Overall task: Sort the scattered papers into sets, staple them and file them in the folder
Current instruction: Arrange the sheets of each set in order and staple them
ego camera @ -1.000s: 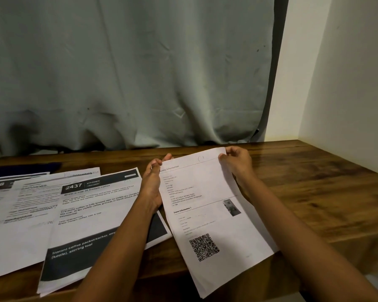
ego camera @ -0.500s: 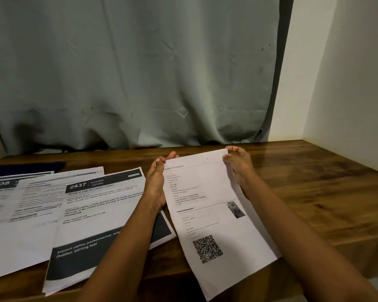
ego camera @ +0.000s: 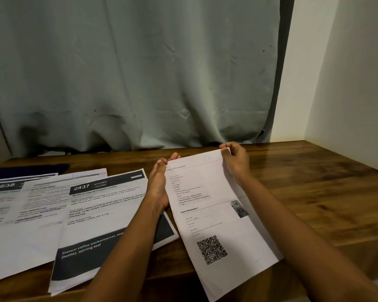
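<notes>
Fingers (ego camera: 226, 147) of the right hand (ego camera: 236, 164) are curled and pinch the top-right corner of the Scene information sheet (ego camera: 216, 219). The left hand (ego camera: 158, 188) lies edge-on along the sheet's left side, its fingers (ego camera: 175, 156) stretched out w/ tips at the top-left corner (pinching or just touching: can't tell).

The grey curtain (ego camera: 140, 73) fills 10 to 1 o'clock and hangs down to the back of the surface. A pale wall (ego camera: 347, 73) stands at 2–3 o'clock. The wooden surface (ego camera: 314, 182) runs across the lower half.

The other papers are spread at 8–9 o'clock, overlapping. The 2437 sheet (ego camera: 100, 205) (headed KITCHEN, approx. on top) lies under the left forearm. A sheet w/ blurred text (ego camera: 42, 192) sits next to it, and the 3638 sheet (ego camera: 0, 199) is farthest left.

The held sheet is at 5 o'clock, tilted, and its near end overhangs the surface edge. It carries a QR code (ego camera: 212, 249) low down and a small photo (ego camera: 239, 208) mid-right.

A dark flat item (ego camera: 31, 170) sits at 9 o'clock behind the papers, too dim to identify.
</notes>
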### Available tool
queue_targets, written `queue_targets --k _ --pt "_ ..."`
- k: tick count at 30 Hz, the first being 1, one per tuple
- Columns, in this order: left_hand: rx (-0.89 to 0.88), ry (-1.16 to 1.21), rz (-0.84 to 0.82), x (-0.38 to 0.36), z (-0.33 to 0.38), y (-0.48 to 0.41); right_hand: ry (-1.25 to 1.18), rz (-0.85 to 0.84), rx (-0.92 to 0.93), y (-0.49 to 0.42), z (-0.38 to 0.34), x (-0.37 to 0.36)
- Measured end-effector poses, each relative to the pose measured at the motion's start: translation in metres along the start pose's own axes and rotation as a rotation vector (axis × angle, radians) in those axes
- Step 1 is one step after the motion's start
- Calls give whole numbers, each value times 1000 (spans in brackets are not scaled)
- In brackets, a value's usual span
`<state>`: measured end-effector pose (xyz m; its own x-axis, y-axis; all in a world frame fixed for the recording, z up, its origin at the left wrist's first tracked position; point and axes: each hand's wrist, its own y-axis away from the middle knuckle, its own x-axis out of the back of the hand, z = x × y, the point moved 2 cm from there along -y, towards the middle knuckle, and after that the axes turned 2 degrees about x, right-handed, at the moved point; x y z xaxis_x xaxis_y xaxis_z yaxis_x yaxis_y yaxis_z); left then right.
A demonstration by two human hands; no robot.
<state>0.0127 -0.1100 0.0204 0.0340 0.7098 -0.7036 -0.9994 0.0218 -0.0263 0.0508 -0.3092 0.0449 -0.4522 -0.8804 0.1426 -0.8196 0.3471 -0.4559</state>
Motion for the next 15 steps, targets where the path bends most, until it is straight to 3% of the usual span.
queue_targets --k 7,11,15 --pt "-5 17 -27 0 1 0 581 -75 457 6 -10 -8" --pt "-24 13 -33 -4 0 0 682 -210 740 26 -21 -28" --pt "-32 4 -37 -2 0 0 669 -269 768 30 -21 -34"
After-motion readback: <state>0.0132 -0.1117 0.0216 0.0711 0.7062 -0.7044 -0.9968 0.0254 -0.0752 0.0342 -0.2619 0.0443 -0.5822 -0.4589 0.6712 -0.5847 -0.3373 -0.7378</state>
